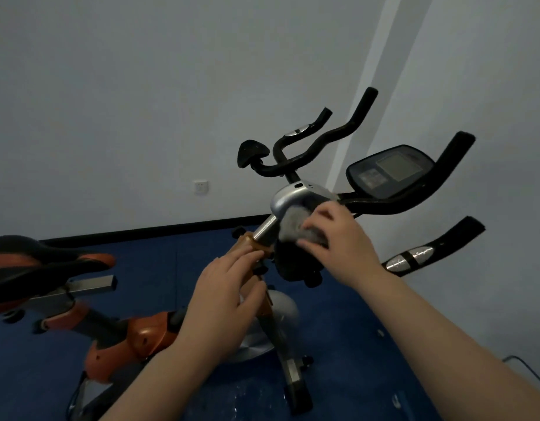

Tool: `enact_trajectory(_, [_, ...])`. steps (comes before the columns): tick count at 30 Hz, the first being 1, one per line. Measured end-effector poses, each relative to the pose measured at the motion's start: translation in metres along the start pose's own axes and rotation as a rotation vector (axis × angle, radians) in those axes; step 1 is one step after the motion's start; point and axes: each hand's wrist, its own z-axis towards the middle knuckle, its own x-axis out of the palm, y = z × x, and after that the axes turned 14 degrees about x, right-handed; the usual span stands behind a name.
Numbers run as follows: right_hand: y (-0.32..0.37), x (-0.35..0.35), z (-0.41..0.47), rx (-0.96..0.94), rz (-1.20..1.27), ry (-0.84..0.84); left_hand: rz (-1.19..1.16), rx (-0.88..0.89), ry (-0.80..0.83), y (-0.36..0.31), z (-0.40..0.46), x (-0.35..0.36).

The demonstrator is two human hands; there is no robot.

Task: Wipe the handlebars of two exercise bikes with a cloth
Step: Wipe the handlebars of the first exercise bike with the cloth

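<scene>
An orange exercise bike [147,332] stands in front of me, with black handlebars [408,202] and a console [390,171] at the right. My right hand [338,241] presses a grey cloth [296,229] against the silver head of the handlebar post [288,197]. My left hand [226,296] grips the orange frame column just below the chrome stem [264,229]. A second bike's black handlebars [317,144] rise behind, near the wall.
The orange and black saddle [44,262] juts in from the left. Blue floor mat [384,344] lies under the bikes. White walls stand behind, with a socket [201,187]. A dark cable [526,372] runs along the floor at far right.
</scene>
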Motion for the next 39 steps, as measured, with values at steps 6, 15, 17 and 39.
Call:
enact_trajectory(6, [-0.016, 0.010, 0.013, -0.064, 0.061, 0.088, -0.102, -0.021, 0.002, 0.020, 0.030, 0.020])
enact_trajectory(15, [-0.005, 0.014, 0.011, -0.007, -0.139, 0.069, -0.413, -0.070, 0.068, 0.042, 0.076, 0.044])
enact_trajectory(17, [-0.004, 0.006, 0.003, 0.132, -0.126, 0.082, -0.463, -0.066, 0.117, 0.048, 0.083, 0.042])
enact_trajectory(39, [0.035, 0.042, -0.010, 0.380, -0.132, -0.161, -0.766, 0.033, 0.180, 0.070, 0.092, 0.029])
